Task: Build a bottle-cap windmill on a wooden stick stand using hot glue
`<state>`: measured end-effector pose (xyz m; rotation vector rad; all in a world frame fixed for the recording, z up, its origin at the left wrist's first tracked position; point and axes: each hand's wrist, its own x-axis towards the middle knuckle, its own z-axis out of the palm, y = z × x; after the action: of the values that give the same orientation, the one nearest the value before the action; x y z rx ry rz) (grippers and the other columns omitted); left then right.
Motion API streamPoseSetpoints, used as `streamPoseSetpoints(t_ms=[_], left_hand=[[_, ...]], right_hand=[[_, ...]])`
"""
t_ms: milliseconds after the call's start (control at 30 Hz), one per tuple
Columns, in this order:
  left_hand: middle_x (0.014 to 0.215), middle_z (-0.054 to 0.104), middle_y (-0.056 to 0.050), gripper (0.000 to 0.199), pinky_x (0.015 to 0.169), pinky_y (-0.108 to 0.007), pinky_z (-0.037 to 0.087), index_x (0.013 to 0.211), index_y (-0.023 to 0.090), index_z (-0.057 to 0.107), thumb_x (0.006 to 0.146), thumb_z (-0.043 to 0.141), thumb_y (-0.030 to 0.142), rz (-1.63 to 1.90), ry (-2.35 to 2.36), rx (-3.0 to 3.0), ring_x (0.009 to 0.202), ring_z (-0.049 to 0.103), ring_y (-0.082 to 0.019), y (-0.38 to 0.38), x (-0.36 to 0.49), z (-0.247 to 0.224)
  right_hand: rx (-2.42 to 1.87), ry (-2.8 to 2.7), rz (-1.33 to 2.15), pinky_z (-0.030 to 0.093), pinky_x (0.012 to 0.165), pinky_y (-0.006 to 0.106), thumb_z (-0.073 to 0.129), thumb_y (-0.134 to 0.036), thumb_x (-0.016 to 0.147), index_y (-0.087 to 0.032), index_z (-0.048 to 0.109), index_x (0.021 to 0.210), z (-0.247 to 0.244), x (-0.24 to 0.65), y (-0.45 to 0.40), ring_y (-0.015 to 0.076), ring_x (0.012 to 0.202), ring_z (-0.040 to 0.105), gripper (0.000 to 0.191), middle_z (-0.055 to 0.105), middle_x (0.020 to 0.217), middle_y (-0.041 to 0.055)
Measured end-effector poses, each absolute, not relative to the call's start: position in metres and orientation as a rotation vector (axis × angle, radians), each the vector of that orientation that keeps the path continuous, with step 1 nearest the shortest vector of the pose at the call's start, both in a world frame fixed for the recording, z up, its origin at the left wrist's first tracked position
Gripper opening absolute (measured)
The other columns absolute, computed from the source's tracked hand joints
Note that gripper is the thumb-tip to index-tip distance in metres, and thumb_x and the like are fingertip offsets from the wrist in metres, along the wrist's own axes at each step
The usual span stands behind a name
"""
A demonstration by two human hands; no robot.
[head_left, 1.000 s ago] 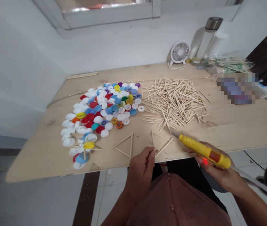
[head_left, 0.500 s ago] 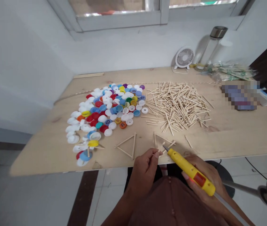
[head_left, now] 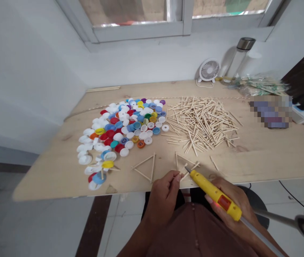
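Note:
My left hand (head_left: 164,194) is closed at the table's front edge, pinching a short wooden stick (head_left: 183,169) between thumb and fingertips. My right hand (head_left: 231,196) wraps round a yellow hot glue gun (head_left: 207,186), a translucent glue stick (head_left: 257,233) trailing from its rear. The gun's metal nozzle is at the held stick's upper end; whether they touch I cannot tell. Just beyond my fingers lie joined sticks (head_left: 187,158) forming part of a triangle. To the left of them, a stick triangle (head_left: 152,169) rests flat on the wood.
Colourful bottle caps (head_left: 118,136) spread over the left of the table (head_left: 61,160). A heap of short sticks (head_left: 202,123) lies right of them. Behind stand a small white fan (head_left: 209,70) and a glass bottle (head_left: 236,60). One loose stick (head_left: 214,163) is beyond my right hand.
The camera view has shifted slightly. Both hands keep nearly the same place, with the glue gun's nozzle still by the held stick.

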<state>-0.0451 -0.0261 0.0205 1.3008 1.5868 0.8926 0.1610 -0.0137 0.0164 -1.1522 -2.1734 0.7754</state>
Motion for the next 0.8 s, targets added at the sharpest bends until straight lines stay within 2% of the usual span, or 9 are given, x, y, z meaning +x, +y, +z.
streamPoseSetpoints(t_ms=[233,367,800], left_hand=[[0.049,0.041,0.005,0.036,0.043,-0.020,0.026,0.081,0.017,0.066,0.089,0.042,0.043,0.889,1.598,1.301,0.047,0.040,-0.011,-0.0240,-0.0457,0.0236],[0.051,0.045,0.004,0.035,0.045,-0.021,0.026,0.080,0.017,0.065,0.089,0.043,0.042,0.891,1.603,1.335,0.048,0.040,-0.011,-0.0233,-0.0462,0.0244],[0.052,0.042,0.006,0.035,0.049,-0.022,0.027,0.079,0.017,0.064,0.090,0.042,0.040,0.880,1.600,1.353,0.047,0.036,-0.010,-0.0232,-0.0454,0.0269]], right_hand=[[-1.138,-2.220,0.693,0.041,0.054,0.027,0.048,-0.033,0.090,-0.022,0.052,0.082,0.0155,0.1636,-0.0126,0.0145,0.058,0.056,0.014,0.059,0.068,0.0006],[-1.150,-2.223,0.660,0.040,0.054,0.026,0.048,-0.034,0.090,-0.022,0.052,0.083,0.0175,0.1633,-0.0110,0.0144,0.059,0.055,0.014,0.058,0.069,0.0004],[-1.135,-2.235,0.637,0.038,0.054,0.026,0.047,-0.032,0.090,-0.022,0.050,0.080,0.0177,0.1654,-0.0091,0.0135,0.057,0.053,0.015,0.056,0.067,-0.0014]])
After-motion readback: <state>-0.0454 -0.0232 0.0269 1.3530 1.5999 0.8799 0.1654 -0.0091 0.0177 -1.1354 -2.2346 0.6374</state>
